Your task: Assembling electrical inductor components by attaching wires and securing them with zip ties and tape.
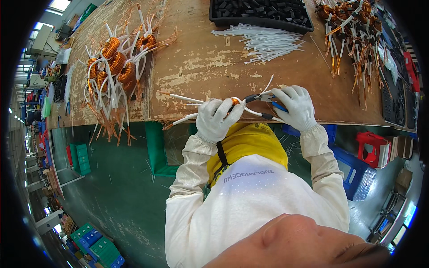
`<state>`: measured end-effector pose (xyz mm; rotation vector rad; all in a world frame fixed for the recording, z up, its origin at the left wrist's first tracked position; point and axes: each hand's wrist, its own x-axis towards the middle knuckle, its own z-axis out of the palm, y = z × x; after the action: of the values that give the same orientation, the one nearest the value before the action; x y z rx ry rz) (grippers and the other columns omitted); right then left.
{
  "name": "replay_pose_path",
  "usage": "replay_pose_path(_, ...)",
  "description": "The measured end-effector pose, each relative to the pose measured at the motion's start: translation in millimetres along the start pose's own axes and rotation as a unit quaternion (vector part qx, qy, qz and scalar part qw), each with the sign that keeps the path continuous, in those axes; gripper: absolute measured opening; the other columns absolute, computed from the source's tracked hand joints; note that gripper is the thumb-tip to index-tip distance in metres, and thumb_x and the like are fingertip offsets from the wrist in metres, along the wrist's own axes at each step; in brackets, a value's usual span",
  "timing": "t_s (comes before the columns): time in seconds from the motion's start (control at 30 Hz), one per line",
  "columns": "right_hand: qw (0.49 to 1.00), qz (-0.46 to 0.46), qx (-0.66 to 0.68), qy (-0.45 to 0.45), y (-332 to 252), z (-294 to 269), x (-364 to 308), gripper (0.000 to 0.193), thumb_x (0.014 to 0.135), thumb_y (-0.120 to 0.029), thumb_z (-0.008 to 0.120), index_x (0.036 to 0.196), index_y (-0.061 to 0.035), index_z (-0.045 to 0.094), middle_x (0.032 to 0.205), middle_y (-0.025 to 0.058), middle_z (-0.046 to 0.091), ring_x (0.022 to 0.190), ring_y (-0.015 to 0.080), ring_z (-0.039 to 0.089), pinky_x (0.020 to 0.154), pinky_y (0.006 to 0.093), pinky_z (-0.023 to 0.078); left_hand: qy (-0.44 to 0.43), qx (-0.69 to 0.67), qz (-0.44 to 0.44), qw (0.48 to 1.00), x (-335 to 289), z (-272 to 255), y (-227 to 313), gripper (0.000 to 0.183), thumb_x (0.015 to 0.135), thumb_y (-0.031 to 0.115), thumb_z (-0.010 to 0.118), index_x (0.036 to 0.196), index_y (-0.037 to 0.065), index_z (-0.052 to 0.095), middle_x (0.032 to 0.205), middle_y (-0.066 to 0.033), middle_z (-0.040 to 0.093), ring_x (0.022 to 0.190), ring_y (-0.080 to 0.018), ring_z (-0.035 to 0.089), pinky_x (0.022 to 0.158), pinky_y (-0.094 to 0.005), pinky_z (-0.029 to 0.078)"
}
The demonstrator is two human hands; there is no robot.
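My left hand (216, 118), in a white glove, is closed round a small copper-wound coil (234, 102) with white-sleeved leads sticking out on both sides. Bare copper shows at the lead ends on the left. Two leads on the right carry black sleeves (266, 116). In my gloved right hand (295, 107) is a pair of blue-handled cutting pliers (279, 106). Their jaws sit by the upper black sleeve, where a thin white cable tie tail (268, 83) sticks up. Whether the jaws touch the tie cannot be made out.
Several coils with leads (117, 67) lie heaped on the worn wooden table (187, 58) at left, another heap (353, 27) at far right. A black tray (261, 22) of small black parts stands behind loose white cable ties (263, 42). Below the table edge is a green crate (156, 152).
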<state>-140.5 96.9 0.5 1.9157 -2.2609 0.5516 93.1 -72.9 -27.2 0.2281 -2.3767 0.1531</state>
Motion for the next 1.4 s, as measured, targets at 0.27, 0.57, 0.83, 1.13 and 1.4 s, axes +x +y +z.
replay_pose_path(0.27, 0.999, -0.024, 0.021, -0.045, 12.1, 20.6, -4.5, 0.045, 0.071, -0.014, 0.084, 0.111, -0.0189, 0.066, 0.099, 0.0043, 0.065, 0.092, 0.0275, 0.062, 0.083, 0.0422, 0.052, -0.004, -0.019, 0.007, 1.0, -6.3, 4.9, 0.2, 0.04, 0.088, 0.02, 0.075, 0.124, 0.032, 0.065, 0.116, 0.0043, 0.052, 0.101, -0.0178, 0.056, 0.083, -0.0343, 0.048)
replay_pose_path(0.57, 0.996, -0.052, 0.059, -0.03, 12.4, 9.7, -21.9, 0.046, 0.069, -0.012, 0.083, 0.111, -0.0187, 0.065, 0.098, 0.0042, 0.064, 0.091, 0.0287, 0.063, 0.081, 0.0427, 0.051, -0.006, -0.012, -0.001, 1.0, -5.9, -0.5, 1.7, 0.04, 0.088, 0.019, 0.075, 0.124, 0.032, 0.066, 0.117, 0.0039, 0.051, 0.103, -0.0186, 0.055, 0.085, -0.0355, 0.049)
replay_pose_path(0.83, 0.986, 0.129, -0.106, -0.03, 87.0, -28.8, -40.6, 0.056, 0.072, -0.018, 0.083, 0.124, -0.0129, 0.063, 0.114, 0.0098, 0.064, 0.11, 0.0348, 0.06, 0.098, 0.0457, 0.047, 0.016, -0.039, -0.028, 0.999, -2.0, 6.6, -4.2, 0.042, 0.086, 0.017, 0.074, 0.126, 0.031, 0.066, 0.118, 0.0009, 0.05, 0.109, -0.0235, 0.053, 0.097, -0.0411, 0.05)
replay_pose_path(1.13, 0.983, 0.179, 0.042, 0.028, 30.6, -93.7, -33.6, 0.052, 0.08, -0.023, 0.078, 0.128, -0.0059, 0.065, 0.128, 0.0181, 0.065, 0.122, 0.0379, 0.059, 0.105, 0.0449, 0.046, -0.029, -0.005, 0.038, 0.999, 14.6, -5.4, -8.2, 0.046, 0.078, 0.015, 0.078, 0.123, 0.02, 0.067, 0.116, -0.0034, 0.056, 0.102, -0.0277, 0.058, 0.086, -0.0424, 0.055)
replay_pose_path(1.4, 0.986, 0.082, 0.141, -0.019, -38.4, -36.4, -21.0, 0.068, 0.075, -0.019, 0.082, 0.136, -0.0071, 0.057, 0.119, 0.0169, 0.067, 0.109, 0.0383, 0.065, 0.098, 0.0476, 0.052, 0.022, -0.06, 0.209, 0.976, 99.5, -33.9, 39.5, 0.044, 0.084, 0.015, 0.076, 0.125, 0.027, 0.064, 0.119, -0.0016, 0.053, 0.109, -0.0237, 0.055, 0.093, -0.0402, 0.052)
